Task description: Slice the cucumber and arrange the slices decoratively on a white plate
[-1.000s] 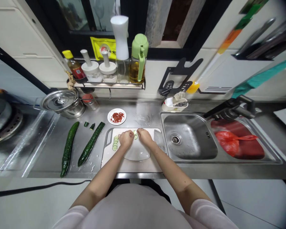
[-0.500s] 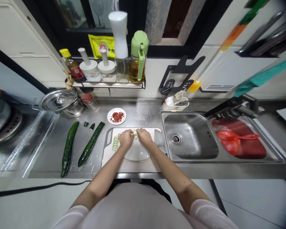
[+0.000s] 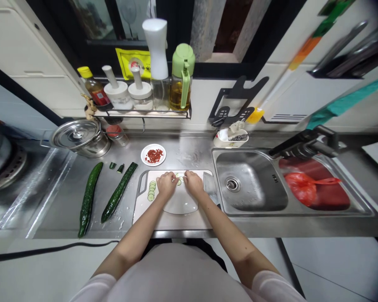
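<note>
On the countertop lies a white cutting board (image 3: 142, 222) with a pale plate (image 3: 181, 204) on it. Over the plate's far part, my left hand (image 3: 166, 184) is closed, its fingertips pinched at a small cucumber slice (image 3: 179, 182). Close beside it, my right hand (image 3: 193, 183) is also closed, fingertips together on a thin pale slice between the hands, seen nearly edge-on. A short row of cucumber slices (image 3: 151, 191) lies on the board, left of my left hand. To the right of my right hand rests a knife (image 3: 211, 186), its broad blade flat on the board.
Left of the board lie two cucumbers (image 3: 90, 199) (image 3: 119, 193) and cut ends (image 3: 120, 168). Behind is a small plate of red bits (image 3: 153, 155). A steel pot (image 3: 94, 144) stands back left under a condiment rack (image 3: 164, 114). A double sink (image 3: 255, 180) holds a red bag (image 3: 302, 188).
My right hand has shifted slightly right, away from my left hand, and a thin pale edge shows between their fingertips. The left hand stays almost in place. The view has tilted a little.
</note>
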Available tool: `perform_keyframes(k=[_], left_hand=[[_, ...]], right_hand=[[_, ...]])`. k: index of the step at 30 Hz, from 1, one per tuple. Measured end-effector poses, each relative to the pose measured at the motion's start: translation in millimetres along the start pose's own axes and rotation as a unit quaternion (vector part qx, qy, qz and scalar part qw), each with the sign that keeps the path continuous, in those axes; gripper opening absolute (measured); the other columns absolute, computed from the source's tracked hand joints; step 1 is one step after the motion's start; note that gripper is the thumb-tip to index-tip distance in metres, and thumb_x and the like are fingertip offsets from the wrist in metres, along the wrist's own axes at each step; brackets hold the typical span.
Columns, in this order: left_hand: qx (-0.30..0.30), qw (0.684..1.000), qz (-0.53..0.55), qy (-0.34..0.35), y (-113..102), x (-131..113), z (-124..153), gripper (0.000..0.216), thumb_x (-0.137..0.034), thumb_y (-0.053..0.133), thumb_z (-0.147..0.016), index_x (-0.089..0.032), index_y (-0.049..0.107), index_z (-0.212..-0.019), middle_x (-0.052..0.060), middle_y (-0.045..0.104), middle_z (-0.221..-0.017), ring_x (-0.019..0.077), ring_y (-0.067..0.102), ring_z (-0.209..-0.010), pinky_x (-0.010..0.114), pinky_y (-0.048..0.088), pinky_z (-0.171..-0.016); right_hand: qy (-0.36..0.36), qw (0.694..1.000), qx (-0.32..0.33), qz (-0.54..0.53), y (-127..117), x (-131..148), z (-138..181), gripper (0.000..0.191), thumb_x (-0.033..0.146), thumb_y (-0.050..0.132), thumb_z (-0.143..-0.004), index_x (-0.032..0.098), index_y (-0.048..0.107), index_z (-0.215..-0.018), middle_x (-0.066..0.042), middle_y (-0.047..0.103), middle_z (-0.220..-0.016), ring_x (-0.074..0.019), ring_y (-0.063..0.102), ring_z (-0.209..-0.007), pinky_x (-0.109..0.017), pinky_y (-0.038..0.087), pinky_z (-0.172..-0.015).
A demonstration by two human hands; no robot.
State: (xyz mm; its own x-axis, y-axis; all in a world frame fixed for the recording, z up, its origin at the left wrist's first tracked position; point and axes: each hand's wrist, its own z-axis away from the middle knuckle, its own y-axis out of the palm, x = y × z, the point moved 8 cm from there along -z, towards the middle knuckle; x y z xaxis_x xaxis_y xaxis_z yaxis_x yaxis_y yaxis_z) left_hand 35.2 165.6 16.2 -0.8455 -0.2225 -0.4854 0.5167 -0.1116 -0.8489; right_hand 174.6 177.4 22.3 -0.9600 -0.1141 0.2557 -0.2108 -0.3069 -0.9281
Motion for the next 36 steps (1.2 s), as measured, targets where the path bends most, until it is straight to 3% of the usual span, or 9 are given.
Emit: perform_keyframes(k=[20, 27, 36], left_hand=[[-0.002, 1.0, -0.001, -0.002, 5, 4, -6, 0.019, -0.04, 0.062, -0.084, -0.023, 0.066, -0.09, 0.003, 0.068, -0.09, 0.0212, 0.059, -0.093, 0.034, 0.031, -0.086], [-0.003, 1.0, -0.008, -0.001, 2, 2, -5, 0.019, -0.041, 0.061, -0.084, -0.023, 0.066, -0.09, 0.003, 0.069, -0.091, 0.0212, 0.06, -0.092, 0.034, 0.031, -0.085], [-0.017, 0.999, 0.039, -0.024, -10, 8, 0, 0.023, -0.043, 0.056, -0.086, -0.023, 0.067, -0.09, 0.002, 0.069, -0.086, 0.0197, 0.061, -0.088, 0.031, 0.033, -0.082]], right_hand=[[0.008, 1.0, 0.001, -0.003, 2, 0, -5, 0.023, 0.029, 0.043, -0.096, 0.02, 0.06, -0.11, -0.01, 0.066, -0.109, -0.0205, 0.057, -0.1, -0.027, 0.038, -0.077], [-0.01, 0.995, -0.062, -0.074, -4, -9, 0, 0.024, 0.03, 0.041, -0.096, 0.019, 0.062, -0.103, -0.008, 0.067, -0.102, -0.0183, 0.057, -0.091, -0.025, 0.035, -0.072], [0.017, 0.969, -0.153, -0.195, -24, -40, 31, 0.029, 0.033, 0.039, -0.091, 0.018, 0.063, -0.095, -0.004, 0.066, -0.08, -0.0167, 0.055, -0.072, -0.025, 0.036, -0.066]])
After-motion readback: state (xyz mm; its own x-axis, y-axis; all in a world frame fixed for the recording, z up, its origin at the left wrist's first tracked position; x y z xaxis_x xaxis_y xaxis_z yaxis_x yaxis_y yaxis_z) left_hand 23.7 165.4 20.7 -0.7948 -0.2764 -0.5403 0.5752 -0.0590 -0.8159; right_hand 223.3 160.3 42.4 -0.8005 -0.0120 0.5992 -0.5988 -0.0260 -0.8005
